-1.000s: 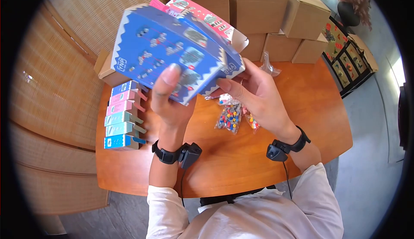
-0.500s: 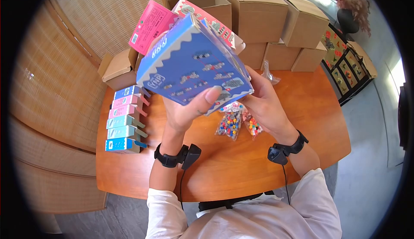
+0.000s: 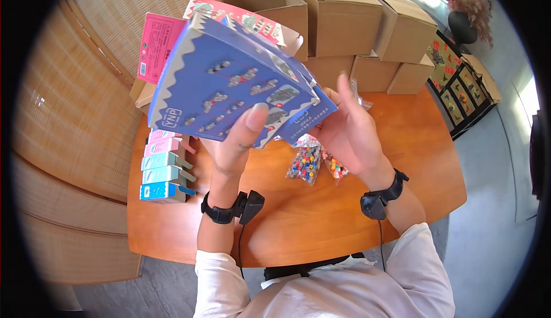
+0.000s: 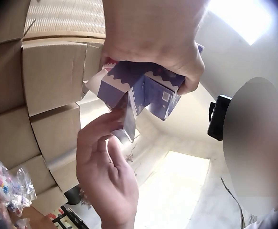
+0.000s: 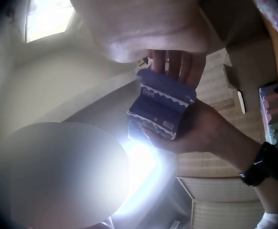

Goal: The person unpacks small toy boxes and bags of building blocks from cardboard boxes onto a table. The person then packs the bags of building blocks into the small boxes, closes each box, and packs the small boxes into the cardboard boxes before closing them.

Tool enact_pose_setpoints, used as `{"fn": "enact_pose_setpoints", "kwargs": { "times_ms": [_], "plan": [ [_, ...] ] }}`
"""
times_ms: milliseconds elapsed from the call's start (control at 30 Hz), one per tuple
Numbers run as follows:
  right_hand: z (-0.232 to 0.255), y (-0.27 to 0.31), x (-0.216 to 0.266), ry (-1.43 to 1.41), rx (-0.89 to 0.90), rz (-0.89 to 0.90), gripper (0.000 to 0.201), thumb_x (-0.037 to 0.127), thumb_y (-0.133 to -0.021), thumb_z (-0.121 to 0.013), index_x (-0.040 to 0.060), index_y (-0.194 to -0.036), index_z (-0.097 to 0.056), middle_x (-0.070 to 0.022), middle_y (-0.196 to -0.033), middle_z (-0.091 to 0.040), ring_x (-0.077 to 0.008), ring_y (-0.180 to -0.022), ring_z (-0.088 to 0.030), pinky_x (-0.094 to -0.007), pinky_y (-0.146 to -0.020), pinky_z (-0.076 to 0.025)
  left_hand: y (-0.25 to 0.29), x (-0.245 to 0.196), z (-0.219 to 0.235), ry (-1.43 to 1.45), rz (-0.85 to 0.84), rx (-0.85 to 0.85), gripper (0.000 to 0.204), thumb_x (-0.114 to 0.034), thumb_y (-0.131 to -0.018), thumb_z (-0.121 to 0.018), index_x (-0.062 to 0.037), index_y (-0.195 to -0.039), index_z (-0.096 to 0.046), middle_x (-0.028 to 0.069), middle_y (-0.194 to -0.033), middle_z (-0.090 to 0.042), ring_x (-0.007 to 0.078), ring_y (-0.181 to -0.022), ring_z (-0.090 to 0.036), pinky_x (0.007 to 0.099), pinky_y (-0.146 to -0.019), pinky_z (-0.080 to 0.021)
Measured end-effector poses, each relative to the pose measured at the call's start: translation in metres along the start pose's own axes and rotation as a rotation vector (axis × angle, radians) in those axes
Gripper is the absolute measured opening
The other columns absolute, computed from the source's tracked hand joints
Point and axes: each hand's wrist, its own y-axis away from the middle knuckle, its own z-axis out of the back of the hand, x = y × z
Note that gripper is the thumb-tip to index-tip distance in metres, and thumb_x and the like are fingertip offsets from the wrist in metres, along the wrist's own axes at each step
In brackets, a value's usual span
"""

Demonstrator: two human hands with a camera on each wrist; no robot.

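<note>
My left hand (image 3: pixel 232 148) grips a blue cardboard box (image 3: pixel 229 88), thumb across its printed face. The box is held tilted above the table, and a blue flap (image 3: pixel 310 117) juts from its lower right edge. Against that flap rest the fingers of my right hand (image 3: pixel 353 134), palm turned toward the box. From the left wrist, the right fingers (image 4: pixel 93 138) appear at the edge of the flap. Close behind the blue box show a pink panel with a barcode (image 3: pixel 158 48) and a red-and-white printed panel (image 3: pixel 229 11).
Small pink, mint and blue boxes (image 3: pixel 163 163) with raised flaps stand in a row on the table's left. Clear bags of colourful bricks (image 3: pixel 304 166) lie mid-table (image 3: pixel 275 220). Stacked brown cartons (image 3: pixel 341 19) line the back.
The blue box has swung left and tilted, with the pink and red panels shifting left too. Its flap now stands out, and my right fingers have spread from the corner.
</note>
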Motion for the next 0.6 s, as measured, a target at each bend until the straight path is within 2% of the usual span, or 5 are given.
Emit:
{"fn": "enact_pose_setpoints", "kwargs": {
  "times_ms": [167, 267, 400, 500, 600],
  "plan": [
    [-0.009, 0.005, -0.014, 0.353, 0.009, 0.099, 0.042, 0.013, -0.101, -0.067, -0.0004, -0.139, -0.054, -0.0089, -0.131, -0.066, -0.0175, -0.119, -0.065, -0.0369, -0.101, -0.054, 0.0, 0.013, 0.001, -0.101, -0.101, 0.008, 0.04, -0.019, -0.085, -0.083, 0.0014, -0.116, -0.07, 0.0077, -0.11, -0.073, 0.0153, -0.094, -0.068, 0.0312, -0.085, -0.056],
    [-0.017, 0.005, -0.016, 0.386, -0.206, 0.167, 0.021, 0.011, -0.102, -0.064, -0.0003, -0.119, -0.061, -0.0078, -0.104, -0.071, -0.0174, -0.098, -0.071, -0.0309, -0.08, -0.059, 0.0, 0.008, -0.006, -0.09, -0.072, 0.007, 0.04, -0.018, -0.084, -0.083, 0.0015, -0.116, -0.07, 0.0073, -0.109, -0.072, 0.0152, -0.094, -0.068, 0.0314, -0.085, -0.055],
    [-0.001, -0.002, -0.002, 0.527, -0.074, 0.091, 0.022, 0.013, -0.1, -0.068, -0.0007, -0.116, -0.062, -0.0068, -0.1, -0.072, -0.0155, -0.087, -0.071, -0.0294, -0.07, -0.058, -0.002, 0.005, -0.008, -0.081, -0.038, 0.0, 0.039, -0.017, -0.084, -0.084, 0.0016, -0.116, -0.069, 0.0066, -0.107, -0.072, 0.0149, -0.093, -0.067, 0.0319, -0.086, -0.055],
    [0.021, -0.011, 0.014, 0.754, -0.074, -0.038, 0.022, 0.018, -0.099, -0.071, -0.0001, -0.111, -0.064, -0.0053, -0.093, -0.072, -0.0152, -0.08, -0.071, -0.0286, -0.064, -0.056, -0.012, 0.011, 0.002, -0.186, -0.212, -0.153, 0.038, -0.017, -0.085, -0.082, 0.0013, -0.115, -0.069, 0.0077, -0.11, -0.071, 0.0156, -0.095, -0.067, 0.032, -0.087, -0.055],
    [0.041, -0.019, 0.024, 1.057, -0.088, -0.182, 0.025, 0.022, -0.097, -0.074, -0.0008, -0.104, -0.066, -0.0057, -0.087, -0.072, -0.0162, -0.075, -0.071, -0.029, -0.061, -0.054, -0.023, -0.005, 0.0, 0.257, -0.17, -0.322, 0.039, -0.016, -0.087, -0.077, 0.0, -0.12, -0.065, 0.0089, -0.115, -0.068, 0.0165, -0.1, -0.066, 0.0313, -0.091, -0.053]
  ]
}}
